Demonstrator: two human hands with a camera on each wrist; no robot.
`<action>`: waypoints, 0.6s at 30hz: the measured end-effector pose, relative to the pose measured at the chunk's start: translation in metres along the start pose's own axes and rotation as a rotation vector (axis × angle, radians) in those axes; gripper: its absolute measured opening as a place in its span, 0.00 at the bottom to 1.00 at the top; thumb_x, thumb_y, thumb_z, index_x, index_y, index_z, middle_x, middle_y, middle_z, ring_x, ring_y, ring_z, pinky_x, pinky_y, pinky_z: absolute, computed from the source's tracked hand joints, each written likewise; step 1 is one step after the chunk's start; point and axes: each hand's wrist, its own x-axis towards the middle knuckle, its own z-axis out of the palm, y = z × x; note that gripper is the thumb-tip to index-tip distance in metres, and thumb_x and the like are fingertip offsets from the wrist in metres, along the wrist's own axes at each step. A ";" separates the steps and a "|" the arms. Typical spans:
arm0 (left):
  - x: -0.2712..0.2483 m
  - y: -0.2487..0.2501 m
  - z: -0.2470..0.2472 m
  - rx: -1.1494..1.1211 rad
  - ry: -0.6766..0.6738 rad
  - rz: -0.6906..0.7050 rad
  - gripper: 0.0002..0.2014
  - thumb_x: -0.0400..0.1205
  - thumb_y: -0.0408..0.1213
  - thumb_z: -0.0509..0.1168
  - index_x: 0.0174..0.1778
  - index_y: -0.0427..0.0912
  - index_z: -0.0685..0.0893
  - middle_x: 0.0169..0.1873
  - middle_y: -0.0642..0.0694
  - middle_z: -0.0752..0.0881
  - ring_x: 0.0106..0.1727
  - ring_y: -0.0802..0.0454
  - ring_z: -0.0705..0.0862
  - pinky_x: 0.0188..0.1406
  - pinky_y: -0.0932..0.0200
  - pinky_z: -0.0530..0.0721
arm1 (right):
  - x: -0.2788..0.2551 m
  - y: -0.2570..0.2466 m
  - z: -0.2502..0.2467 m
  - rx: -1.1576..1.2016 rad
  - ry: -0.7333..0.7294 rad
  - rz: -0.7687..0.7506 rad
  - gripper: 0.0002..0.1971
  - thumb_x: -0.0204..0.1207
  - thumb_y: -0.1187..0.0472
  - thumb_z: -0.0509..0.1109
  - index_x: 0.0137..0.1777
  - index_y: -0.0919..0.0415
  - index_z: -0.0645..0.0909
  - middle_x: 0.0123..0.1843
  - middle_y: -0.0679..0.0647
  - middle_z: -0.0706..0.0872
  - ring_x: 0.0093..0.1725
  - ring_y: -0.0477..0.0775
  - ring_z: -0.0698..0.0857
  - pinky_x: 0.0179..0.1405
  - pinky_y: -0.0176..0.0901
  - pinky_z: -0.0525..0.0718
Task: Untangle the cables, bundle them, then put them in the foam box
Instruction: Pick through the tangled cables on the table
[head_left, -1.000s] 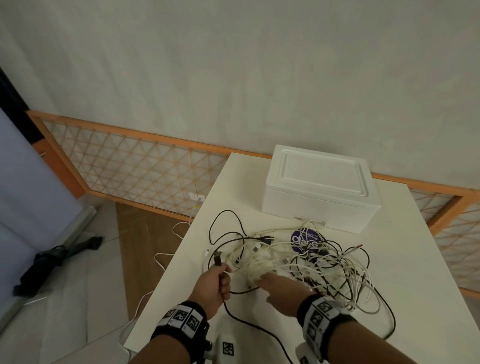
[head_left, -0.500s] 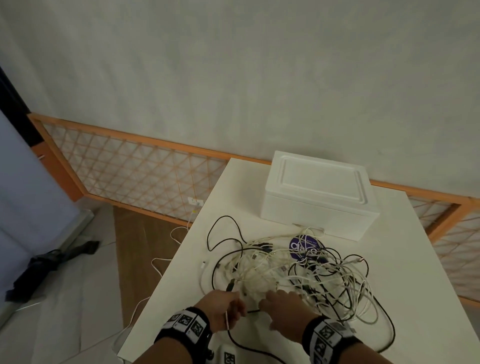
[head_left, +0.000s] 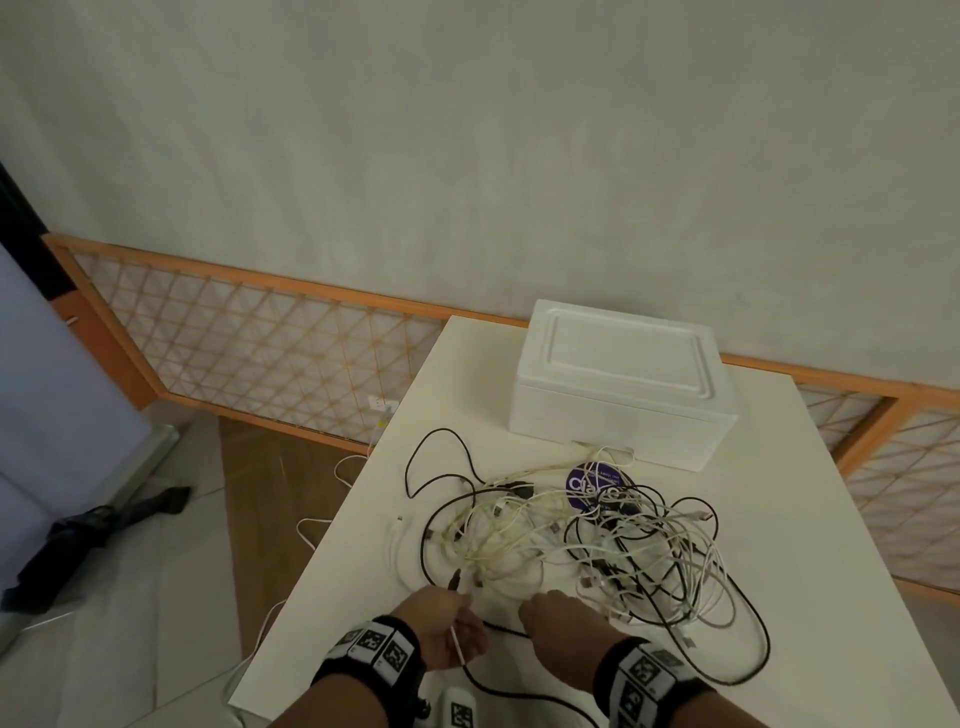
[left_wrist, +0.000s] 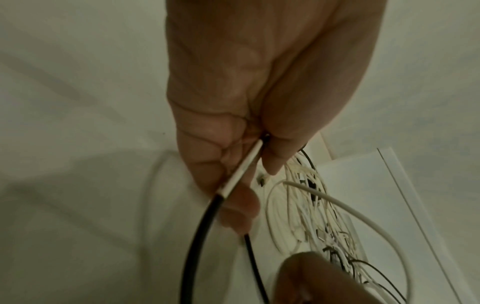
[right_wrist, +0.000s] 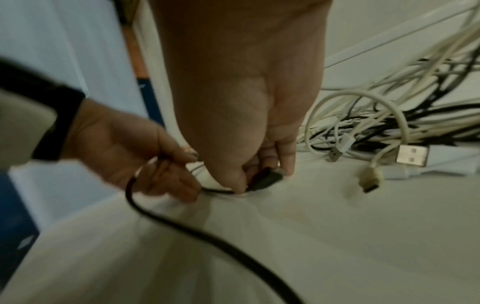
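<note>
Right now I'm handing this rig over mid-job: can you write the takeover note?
Left hand: grips a black cable near the table's front edge.
Right hand: pinches a dark connector just beside it.
Cable tangle: white and black cables heaped mid-table, a purple round label among them.
Foam box: behind the heap, lid on.
Done: nothing bundled or boxed.
Left: free each cable, bundle, open box, load.
</note>
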 end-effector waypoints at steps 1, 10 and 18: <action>0.001 -0.002 0.000 -0.021 0.010 0.007 0.19 0.87 0.36 0.56 0.37 0.24 0.80 0.24 0.33 0.84 0.31 0.39 0.82 0.39 0.51 0.80 | 0.000 0.003 -0.003 0.095 0.030 0.038 0.13 0.80 0.66 0.52 0.61 0.66 0.71 0.55 0.64 0.76 0.58 0.65 0.78 0.46 0.50 0.72; -0.002 -0.001 0.008 -0.099 0.020 0.016 0.15 0.88 0.36 0.55 0.41 0.29 0.77 0.29 0.37 0.79 0.31 0.42 0.83 0.22 0.62 0.77 | -0.007 0.005 0.003 0.008 -0.079 0.063 0.18 0.82 0.60 0.57 0.71 0.63 0.66 0.68 0.63 0.72 0.66 0.65 0.75 0.60 0.58 0.75; 0.001 -0.005 0.009 -0.118 0.012 0.039 0.13 0.86 0.32 0.55 0.40 0.29 0.80 0.29 0.36 0.81 0.30 0.43 0.82 0.24 0.60 0.77 | 0.004 0.001 0.000 0.009 0.118 -0.059 0.23 0.80 0.67 0.52 0.75 0.60 0.64 0.76 0.57 0.66 0.68 0.65 0.72 0.57 0.56 0.76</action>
